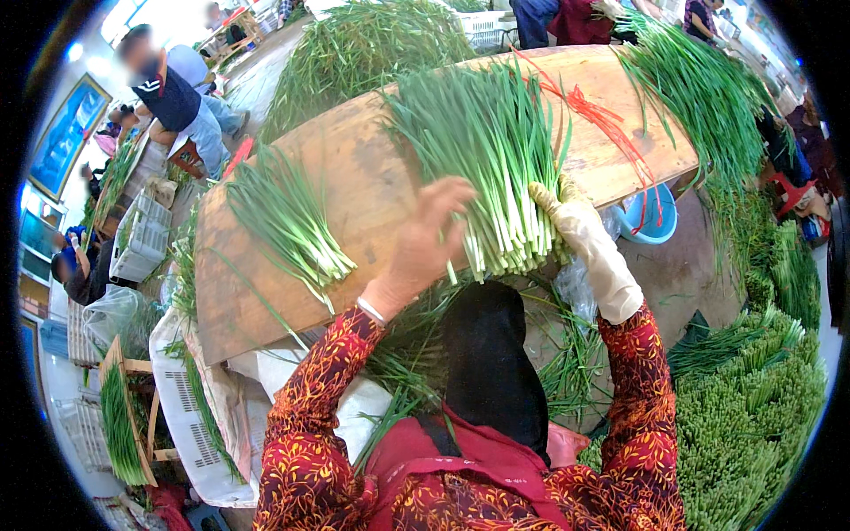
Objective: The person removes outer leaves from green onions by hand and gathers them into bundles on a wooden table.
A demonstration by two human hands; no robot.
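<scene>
A large sheaf of long green leaves with white stems (482,150) lies across a wooden board (359,181). My right hand (571,230), in a pale rubber glove, grips the right side of that sheaf near its stems. My bare left hand (425,239), slightly blurred, is at the sheaf's left side with fingers apart and loosely curved; whether the fingertips touch the stems I cannot tell. A smaller pile of the same greens (292,221) lies on the board to the left. Red ties (602,119) lie on the board at the right.
A blue bucket (651,212) stands beyond the board's right edge. More greens are piled at the back (363,53) and on the right (753,407). A white crate (204,416) is at lower left. Several co-workers work around, including a seated person (177,102) at upper left.
</scene>
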